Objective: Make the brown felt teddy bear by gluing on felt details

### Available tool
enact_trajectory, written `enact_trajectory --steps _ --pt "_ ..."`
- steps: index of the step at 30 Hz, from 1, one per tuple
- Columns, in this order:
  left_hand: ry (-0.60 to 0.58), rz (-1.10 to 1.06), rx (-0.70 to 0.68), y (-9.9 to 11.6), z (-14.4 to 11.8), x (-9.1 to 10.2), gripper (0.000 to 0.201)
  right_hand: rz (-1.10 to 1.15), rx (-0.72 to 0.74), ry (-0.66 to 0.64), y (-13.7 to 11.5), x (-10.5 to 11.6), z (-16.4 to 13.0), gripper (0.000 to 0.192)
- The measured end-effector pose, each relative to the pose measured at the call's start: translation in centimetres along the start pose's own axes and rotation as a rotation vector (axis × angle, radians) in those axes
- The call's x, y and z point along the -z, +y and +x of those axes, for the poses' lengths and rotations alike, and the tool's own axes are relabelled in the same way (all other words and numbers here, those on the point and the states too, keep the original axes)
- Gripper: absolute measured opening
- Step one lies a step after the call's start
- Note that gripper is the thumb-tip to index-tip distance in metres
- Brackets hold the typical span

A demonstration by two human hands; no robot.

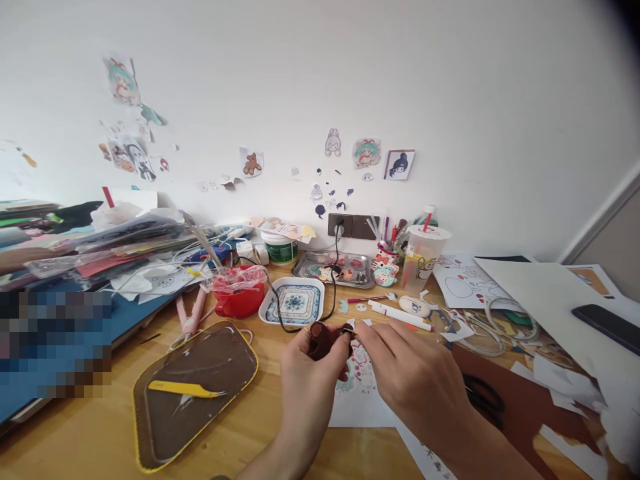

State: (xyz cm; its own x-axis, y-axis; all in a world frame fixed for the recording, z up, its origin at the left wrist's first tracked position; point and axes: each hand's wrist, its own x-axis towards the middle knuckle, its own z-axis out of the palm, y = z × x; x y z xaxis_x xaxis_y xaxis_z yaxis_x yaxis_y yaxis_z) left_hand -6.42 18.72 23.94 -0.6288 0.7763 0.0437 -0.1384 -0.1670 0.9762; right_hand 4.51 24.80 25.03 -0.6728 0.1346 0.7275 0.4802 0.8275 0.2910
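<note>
My left hand (306, 383) is closed around a dark brown piece with rounded lobes, like a bear-shaped cutout (320, 340). My right hand (417, 363) pinches at the cutout's right edge, by a small whitish bit; what its fingertips hold is too small to make out. Under both hands lies a white sheet with coloured drawings (360, 412). Yellow tweezers (185, 389) rest on a brown yellow-edged pad (155, 430) to the left. Black scissor-like handles (484, 398) lie on a reddish-brown sheet (525, 413), right of my right hand.
Behind the hands stand a patterned tray (266, 310), a red bowl (240, 303), a metal tray (370, 280) and a drink cup (425, 257). A black cable (334, 303) loops over the table. Piled papers (120, 240) fill the left; a phone (607, 327) lies right.
</note>
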Motion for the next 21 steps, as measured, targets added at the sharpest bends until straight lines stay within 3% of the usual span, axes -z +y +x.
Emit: enact_trajectory --steps 9,21 --pt "-0.103 -0.301 0.089 -0.07 0.43 0.10 0.009 0.143 -0.046 0.116 -0.06 -0.90 -0.27 0.020" --pt "-0.143 -0.373 0.096 0.44 0.29 0.34 0.006 0.501 -0.304 0.049 -0.95 -0.25 0.54 0.022"
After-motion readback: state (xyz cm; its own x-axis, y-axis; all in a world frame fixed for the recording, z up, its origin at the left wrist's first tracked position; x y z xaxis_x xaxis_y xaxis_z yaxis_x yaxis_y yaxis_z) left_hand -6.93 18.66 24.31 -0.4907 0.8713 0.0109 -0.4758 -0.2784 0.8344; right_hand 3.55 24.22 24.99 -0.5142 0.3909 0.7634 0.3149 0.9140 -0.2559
